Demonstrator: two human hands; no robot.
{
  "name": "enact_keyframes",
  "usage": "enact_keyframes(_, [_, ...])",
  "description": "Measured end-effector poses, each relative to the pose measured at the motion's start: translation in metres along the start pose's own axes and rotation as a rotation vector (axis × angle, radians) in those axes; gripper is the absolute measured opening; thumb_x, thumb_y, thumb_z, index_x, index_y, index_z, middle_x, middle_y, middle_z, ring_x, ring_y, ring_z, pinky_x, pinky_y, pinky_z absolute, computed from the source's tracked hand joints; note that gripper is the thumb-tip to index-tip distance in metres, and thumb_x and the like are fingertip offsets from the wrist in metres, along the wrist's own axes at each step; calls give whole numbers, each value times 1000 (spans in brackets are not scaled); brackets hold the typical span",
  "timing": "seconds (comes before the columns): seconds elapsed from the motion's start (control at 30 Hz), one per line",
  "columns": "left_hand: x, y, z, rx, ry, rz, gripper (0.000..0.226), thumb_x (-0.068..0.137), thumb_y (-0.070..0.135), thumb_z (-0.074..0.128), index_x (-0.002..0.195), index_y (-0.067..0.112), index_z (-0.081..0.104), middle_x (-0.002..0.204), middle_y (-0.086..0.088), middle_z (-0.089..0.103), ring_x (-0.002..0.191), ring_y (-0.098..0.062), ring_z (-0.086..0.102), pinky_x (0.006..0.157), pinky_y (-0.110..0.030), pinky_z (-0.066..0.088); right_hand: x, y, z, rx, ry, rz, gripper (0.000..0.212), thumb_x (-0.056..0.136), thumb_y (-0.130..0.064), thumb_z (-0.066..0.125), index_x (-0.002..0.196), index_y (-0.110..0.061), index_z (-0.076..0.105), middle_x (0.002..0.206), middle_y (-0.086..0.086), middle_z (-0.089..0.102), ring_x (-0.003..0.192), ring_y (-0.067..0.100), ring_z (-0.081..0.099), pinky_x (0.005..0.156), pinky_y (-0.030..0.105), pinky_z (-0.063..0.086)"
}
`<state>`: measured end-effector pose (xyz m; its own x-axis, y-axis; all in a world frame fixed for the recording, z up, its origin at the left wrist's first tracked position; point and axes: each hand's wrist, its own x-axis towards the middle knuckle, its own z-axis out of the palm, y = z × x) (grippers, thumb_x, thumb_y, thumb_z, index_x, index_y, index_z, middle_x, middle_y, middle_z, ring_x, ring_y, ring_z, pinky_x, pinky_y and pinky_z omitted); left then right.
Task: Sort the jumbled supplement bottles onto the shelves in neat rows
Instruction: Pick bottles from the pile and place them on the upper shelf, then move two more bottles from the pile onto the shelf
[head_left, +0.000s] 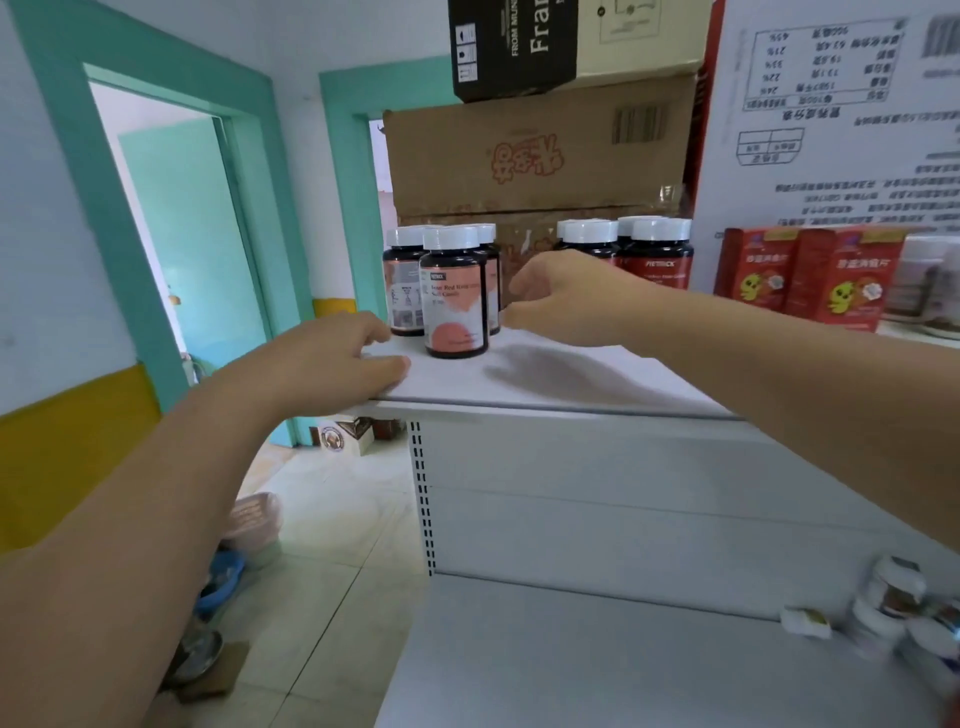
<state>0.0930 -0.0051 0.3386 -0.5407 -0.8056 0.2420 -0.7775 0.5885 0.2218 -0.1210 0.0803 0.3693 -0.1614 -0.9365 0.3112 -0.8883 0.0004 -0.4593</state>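
A cluster of dark bottles with white caps and pink labels (454, 301) stands at the left end of the top shelf (571, 384). Behind my right wrist stands a second group of dark bottles with red labels (657, 254). My left hand (332, 358) rests on the shelf's left front corner, fingers relaxed, just left of the pink bottles. My right hand (566, 296) hovers just right of the pink-label cluster with loosely curled fingers and holds nothing. Several small white-capped bottles (898, 608) lie jumbled on the lower shelf (597, 660) at the right.
Two red boxes (810, 275) stand on the top shelf at the right. Cardboard cartons (540, 156) are stacked behind the bottles, with a white printed carton (841, 104) beside them. Teal door frames and a tiled floor with clutter lie to the left.
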Motion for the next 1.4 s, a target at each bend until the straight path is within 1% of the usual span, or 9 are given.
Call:
enact_keyframes(0.17, [-39, 50, 0, 83, 72, 25, 45, 96, 46, 49, 136, 24, 49, 135, -1, 54, 97, -18, 55, 87, -33, 43, -71, 37, -37, -234, -4, -15, 22, 92, -33, 54, 106, -23, 68, 108, -4, 68, 97, 18, 61, 83, 31, 50])
enact_keyframes(0.37, [-89, 129, 19, 79, 110, 73, 45, 94, 47, 51, 133, 25, 52, 139, 1, 50, 100, -17, 53, 88, -34, 43, -179, 115, -82, -362, 181, 101, 35, 91, -45, 54, 122, -30, 60, 125, 0, 59, 109, 23, 56, 91, 41, 48])
enact_keyframes(0.47, [-118, 173, 39, 92, 97, 55, 46, 92, 52, 50, 132, 28, 52, 135, -1, 52, 102, -21, 55, 88, -41, 49, -241, 151, -105, -372, 256, 146, 36, 91, -43, 54, 123, -30, 59, 129, 4, 56, 112, 27, 55, 92, 41, 47])
enact_keyframes(0.63, [-170, 246, 96, 6, 48, 110, 44, 93, 48, 51, 130, 26, 54, 132, -2, 55, 100, -23, 55, 97, -39, 43, -346, 203, -124, -386, 259, 236, 38, 90, -44, 51, 125, -30, 58, 125, 5, 56, 111, 28, 53, 90, 41, 45])
enact_keyframes(0.8, [-204, 284, 179, -126, -25, 94, 40, 92, 45, 54, 127, 24, 58, 131, 0, 57, 116, -24, 53, 101, -40, 41, -435, 261, -94, -287, 252, 382, 34, 90, -39, 54, 122, -29, 61, 121, 1, 59, 105, 25, 57, 84, 38, 48])
enact_keyframes(0.9, [-215, 303, 231, -220, -29, 35, 37, 92, 39, 56, 124, 21, 61, 128, -3, 60, 119, -26, 52, 101, -38, 40, -471, 297, -61, -149, 307, 504, 32, 90, -32, 59, 121, -23, 64, 120, 3, 60, 98, 20, 56, 80, 30, 42])
enact_keyframes(1.07, [-193, 330, 310, -337, -120, -9, 38, 92, 36, 56, 124, 18, 62, 127, -5, 60, 119, -25, 52, 103, -38, 41, -485, 345, -4, 104, 383, 683, 31, 92, -26, 59, 123, -21, 60, 121, -1, 59, 98, 9, 51, 80, 28, 42])
enact_keyframes(1.23, [-130, 353, 377, -391, -219, 33, 39, 92, 32, 58, 128, 19, 59, 129, -3, 58, 120, -22, 53, 103, -36, 41, -443, 395, 32, 238, 376, 768, 33, 91, -26, 59, 124, -22, 57, 116, -7, 59, 101, 10, 55, 82, 29, 44])
enact_keyframes(1.4, [-51, 361, 448, -434, -328, 16, 46, 93, 35, 59, 135, 19, 52, 138, -5, 51, 126, -22, 50, 106, -34, 39, -358, 459, 47, 262, 346, 754, 26, 89, -22, 59, 115, -21, 58, 98, -4, 62, 85, 16, 58, 62, 25, 41])
